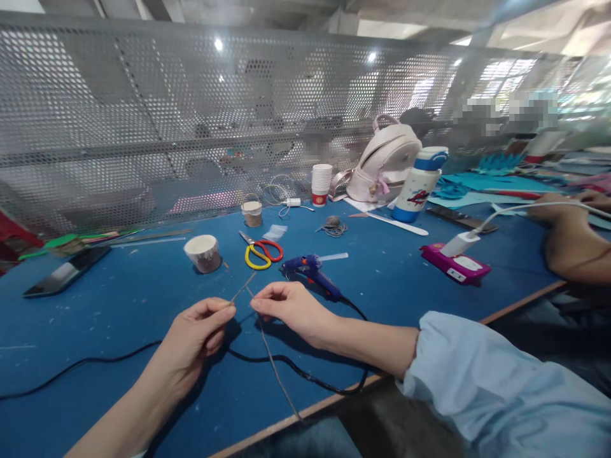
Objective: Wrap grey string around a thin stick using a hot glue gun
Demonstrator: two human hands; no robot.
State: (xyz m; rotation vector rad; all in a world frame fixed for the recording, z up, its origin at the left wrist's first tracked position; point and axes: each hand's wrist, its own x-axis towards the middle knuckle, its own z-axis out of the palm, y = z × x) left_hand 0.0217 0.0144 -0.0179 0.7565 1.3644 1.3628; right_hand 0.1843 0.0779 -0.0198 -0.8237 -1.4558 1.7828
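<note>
Over the front of the blue table, my left hand point(198, 334) pinches a thin grey-brown strand point(243, 287) that sticks up past its fingertips. Close beside it, my right hand point(293, 312) pinches a grey cord point(273, 361), whose long end hangs down to the table's front edge. I cannot tell whether strand and cord are one piece. Just beyond my hands are scissors point(261, 249) with one red and one yellow handle, and a blue glue gun point(312, 273) with a clear glue stick. A paper cup wrapped in cord point(205, 256) stands left of the scissors.
A small cord-wrapped basket point(252, 214), stacked paper cups point(321, 184) and a grey cord ball point(333, 226) stand farther back. Right are a bottle point(419, 186), backpack point(389, 162) and purple power strip point(455, 263). A phone point(67, 271) lies left. Another person's arm point(580, 245) rests right.
</note>
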